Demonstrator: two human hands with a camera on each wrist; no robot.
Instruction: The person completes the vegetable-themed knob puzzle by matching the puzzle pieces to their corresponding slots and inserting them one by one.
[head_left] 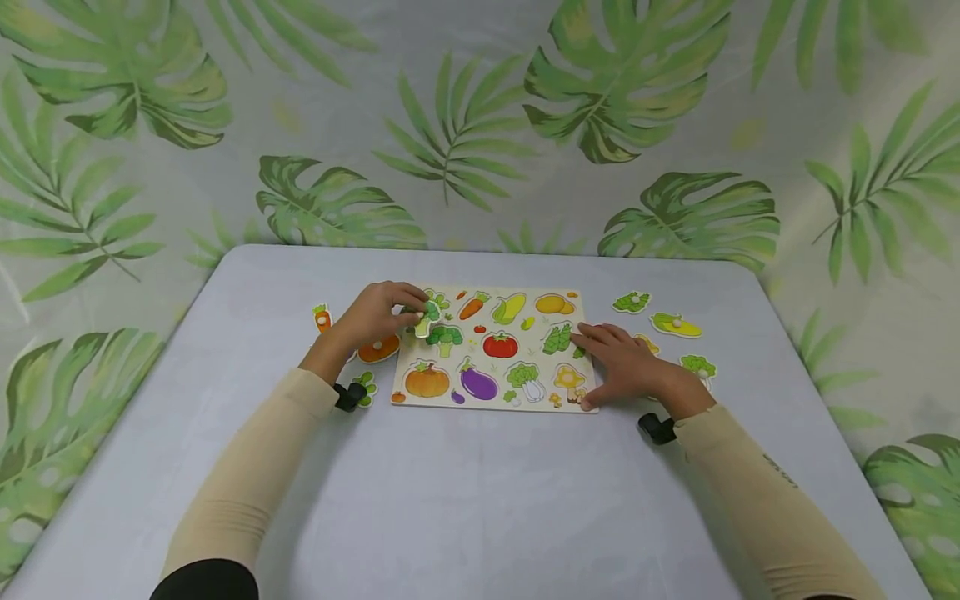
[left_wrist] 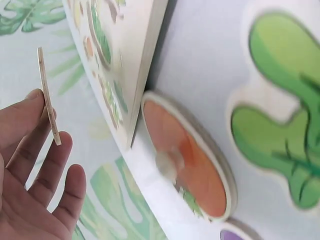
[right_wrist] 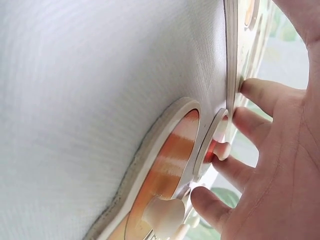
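Note:
A wooden vegetable puzzle board lies on the white-covered table, with pictures such as a tomato, an eggplant and a pumpkin. Above its upper left corner my left hand pinches a broccoli puzzle piece between thumb and fingers. The left wrist view shows this thin piece edge-on, tilted upright, with the other fingers loosely bent behind. My right hand rests at the board's right edge, its fingers spread and the fingertips touching the board.
Left of the board lie a carrot piece, a knobbed orange piece and a green piece. To the right are a leafy green piece, a corn piece and several others, some partly behind my right hand.

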